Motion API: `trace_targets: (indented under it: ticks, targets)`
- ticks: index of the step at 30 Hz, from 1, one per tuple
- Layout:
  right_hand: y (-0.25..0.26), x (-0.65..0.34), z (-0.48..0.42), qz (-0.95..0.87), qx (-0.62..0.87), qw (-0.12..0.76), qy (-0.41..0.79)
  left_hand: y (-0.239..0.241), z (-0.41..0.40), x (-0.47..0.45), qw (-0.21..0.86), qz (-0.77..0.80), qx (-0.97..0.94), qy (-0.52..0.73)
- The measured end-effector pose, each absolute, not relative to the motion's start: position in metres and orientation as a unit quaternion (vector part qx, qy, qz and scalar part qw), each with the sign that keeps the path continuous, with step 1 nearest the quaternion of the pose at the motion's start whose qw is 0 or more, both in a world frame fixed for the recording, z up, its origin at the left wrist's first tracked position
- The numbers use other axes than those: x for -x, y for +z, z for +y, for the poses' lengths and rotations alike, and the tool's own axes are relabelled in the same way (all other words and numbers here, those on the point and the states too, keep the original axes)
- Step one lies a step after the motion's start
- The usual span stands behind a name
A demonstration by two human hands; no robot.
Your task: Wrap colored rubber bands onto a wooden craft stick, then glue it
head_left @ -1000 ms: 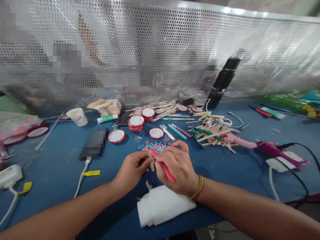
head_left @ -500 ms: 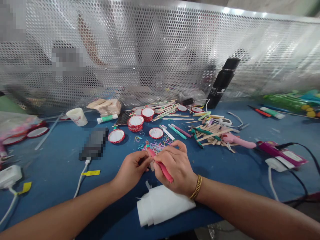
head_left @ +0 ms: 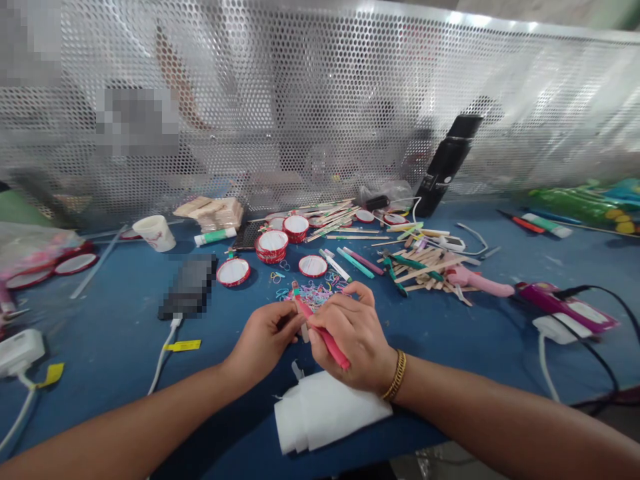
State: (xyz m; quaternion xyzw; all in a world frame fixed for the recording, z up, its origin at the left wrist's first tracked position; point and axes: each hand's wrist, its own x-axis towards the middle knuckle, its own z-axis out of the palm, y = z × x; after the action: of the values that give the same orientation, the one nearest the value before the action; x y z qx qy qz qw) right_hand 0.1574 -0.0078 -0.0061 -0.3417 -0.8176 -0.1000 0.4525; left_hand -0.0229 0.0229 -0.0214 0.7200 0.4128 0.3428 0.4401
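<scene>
My left hand [head_left: 263, 341] pinches a wooden craft stick [head_left: 305, 332] between thumb and fingers, with the stick's far end, marked with a bit of green and red, pointing away from me. A pink marker [head_left: 334, 349] is gripped in my right hand [head_left: 353, 333], its front end laid against the stick. The marker's tip is too small to make out. Just beyond both hands lies a pile of small coloured elastic bands [head_left: 315, 293]. Folded white cloth [head_left: 333, 413] rests on the table below my right hand.
Red-rimmed round pieces [head_left: 273, 243], loose markers [head_left: 355, 263] and a heap of craft sticks [head_left: 425, 270] lie beyond my hands. A phone [head_left: 190, 287] and paper cup [head_left: 155, 233] are left; a pink glue gun [head_left: 480, 280] and black bottle [head_left: 447, 167] right. Perforated metal [head_left: 300, 100] stands behind.
My right hand and the marker's back end have shifted very slightly to the right and down. My left hand keeps its hold on the stick in nearly the same spot.
</scene>
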Motion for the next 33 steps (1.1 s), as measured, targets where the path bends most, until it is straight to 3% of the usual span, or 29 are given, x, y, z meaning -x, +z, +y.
trace_targets:
  ticks: [33]
  targets:
    - [-0.0050, -0.1567, -0.0088, -0.820, 0.344, 0.447, -0.098, -0.0200, 0.0221, 0.0229, 0.440, 0.408, -0.720, 0.348]
